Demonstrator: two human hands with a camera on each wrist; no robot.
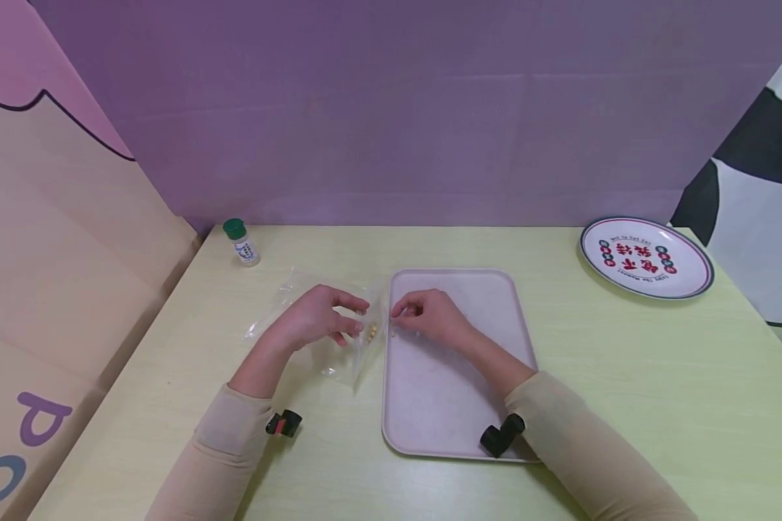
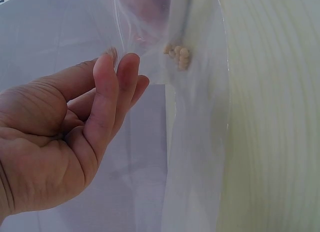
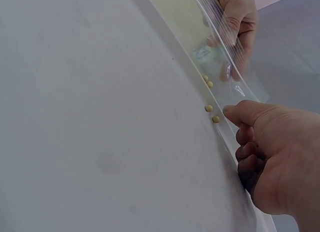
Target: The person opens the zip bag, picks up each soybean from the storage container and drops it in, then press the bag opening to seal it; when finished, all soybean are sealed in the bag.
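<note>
A clear zip bag [image 1: 352, 369] stands between the two hands, left of the pale tray [image 1: 456, 405]. Several small round yellowish beans [image 2: 179, 56] show through its film. My left hand [image 1: 322, 315] pinches the bag's edge between thumb and fingers. Curled in, my right hand [image 1: 430, 315] has its fingertips over the tray's left rim, close to the bag. The right thumb tip lies beside two beans [image 3: 212, 114] along the tray's rim. What the right fingertips hold, if anything, is hidden.
A small bottle with a green cap [image 1: 241, 242] stands at the back left of the table. At the back right lies an oval white plate [image 1: 648, 257] with red lettering. A purple backdrop [image 1: 391, 116] rises behind the table.
</note>
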